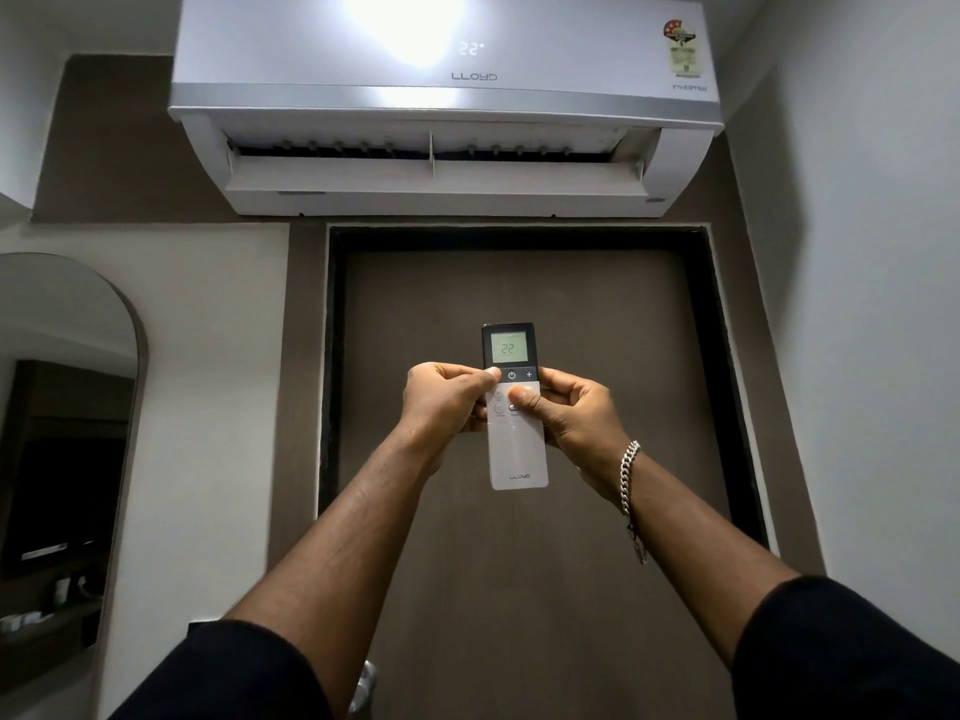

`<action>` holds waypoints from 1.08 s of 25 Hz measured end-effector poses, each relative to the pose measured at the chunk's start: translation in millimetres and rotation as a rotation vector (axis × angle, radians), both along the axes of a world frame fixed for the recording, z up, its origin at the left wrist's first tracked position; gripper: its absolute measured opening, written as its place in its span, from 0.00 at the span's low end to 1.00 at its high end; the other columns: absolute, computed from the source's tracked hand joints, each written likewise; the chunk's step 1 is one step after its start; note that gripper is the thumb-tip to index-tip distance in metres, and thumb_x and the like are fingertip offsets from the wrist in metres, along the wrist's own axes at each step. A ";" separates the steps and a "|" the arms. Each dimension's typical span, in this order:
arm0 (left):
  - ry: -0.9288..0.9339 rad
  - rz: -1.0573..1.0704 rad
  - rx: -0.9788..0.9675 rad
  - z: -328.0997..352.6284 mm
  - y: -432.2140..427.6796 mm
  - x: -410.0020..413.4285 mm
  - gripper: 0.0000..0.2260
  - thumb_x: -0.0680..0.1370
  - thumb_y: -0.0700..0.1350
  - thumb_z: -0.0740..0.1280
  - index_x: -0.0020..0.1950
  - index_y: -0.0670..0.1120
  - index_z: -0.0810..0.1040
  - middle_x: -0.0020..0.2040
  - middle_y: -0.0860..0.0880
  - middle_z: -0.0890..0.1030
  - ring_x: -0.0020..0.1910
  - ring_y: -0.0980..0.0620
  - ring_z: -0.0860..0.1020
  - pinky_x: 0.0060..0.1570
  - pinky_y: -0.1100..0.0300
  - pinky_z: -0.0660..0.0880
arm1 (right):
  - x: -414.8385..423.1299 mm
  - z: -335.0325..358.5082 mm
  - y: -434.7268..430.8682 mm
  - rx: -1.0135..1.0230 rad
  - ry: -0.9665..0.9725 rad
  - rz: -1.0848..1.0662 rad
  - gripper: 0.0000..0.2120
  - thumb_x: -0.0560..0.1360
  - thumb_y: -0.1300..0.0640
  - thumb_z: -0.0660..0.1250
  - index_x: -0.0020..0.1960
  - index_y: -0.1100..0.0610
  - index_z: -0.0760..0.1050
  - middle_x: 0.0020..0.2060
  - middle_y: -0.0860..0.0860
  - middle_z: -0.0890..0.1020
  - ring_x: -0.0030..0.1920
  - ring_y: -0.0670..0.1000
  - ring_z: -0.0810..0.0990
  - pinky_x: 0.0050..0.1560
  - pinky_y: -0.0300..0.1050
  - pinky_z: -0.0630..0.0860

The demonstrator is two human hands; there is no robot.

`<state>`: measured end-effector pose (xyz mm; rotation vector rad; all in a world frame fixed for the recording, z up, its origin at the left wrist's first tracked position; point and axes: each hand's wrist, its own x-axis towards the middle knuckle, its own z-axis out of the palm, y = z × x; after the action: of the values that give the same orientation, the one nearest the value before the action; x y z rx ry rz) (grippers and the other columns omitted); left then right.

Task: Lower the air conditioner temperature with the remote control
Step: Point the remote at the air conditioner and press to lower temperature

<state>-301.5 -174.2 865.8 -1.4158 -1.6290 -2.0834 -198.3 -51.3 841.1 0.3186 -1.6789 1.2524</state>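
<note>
A white remote control (pixel 517 454) with a black top is held upright in front of me, and its small screen reads 22. My left hand (pixel 447 402) grips its left side, the thumb resting on the black strip left of the power button. My right hand (pixel 566 413) grips the right side, its thumb lying across the buttons below that strip. High on the wall hangs the white air conditioner (pixel 447 101), its flap open and its front display showing 22.
A brown door (pixel 524 563) in a dark frame stands straight ahead below the unit. An arched mirror (pixel 62 433) hangs on the left wall. A plain wall (pixel 872 304) is close on the right. A silver chain bracelet (pixel 628 478) circles my right wrist.
</note>
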 end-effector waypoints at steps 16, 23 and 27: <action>0.022 0.093 -0.006 -4.1 5.5 4.1 0.10 0.72 0.46 0.72 0.42 0.39 0.81 0.41 0.42 0.86 0.37 0.47 0.86 0.39 0.52 0.84 | 2.6 -8.5 2.2 -0.037 -0.061 -0.058 0.22 0.71 0.58 0.72 0.64 0.60 0.74 0.48 0.49 0.86 0.42 0.45 0.86 0.37 0.38 0.82; 0.006 0.044 -0.009 -6.1 3.0 2.7 0.09 0.72 0.44 0.71 0.43 0.37 0.81 0.40 0.40 0.86 0.36 0.47 0.86 0.37 0.53 0.83 | 5.2 -7.9 1.5 -0.034 -0.078 -0.064 0.22 0.72 0.59 0.72 0.65 0.59 0.74 0.50 0.51 0.85 0.44 0.45 0.86 0.40 0.39 0.83; 0.031 0.067 -0.002 -4.0 2.0 5.7 0.07 0.71 0.43 0.70 0.40 0.39 0.82 0.40 0.42 0.86 0.38 0.46 0.86 0.39 0.52 0.84 | 7.8 -6.5 -2.3 -0.026 -0.085 -0.069 0.21 0.72 0.58 0.72 0.64 0.58 0.74 0.48 0.49 0.85 0.43 0.45 0.86 0.39 0.38 0.83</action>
<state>-295.9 -172.2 861.8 -1.3679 -1.6439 -2.0144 -190.5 -53.6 834.6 0.1921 -1.7297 1.2505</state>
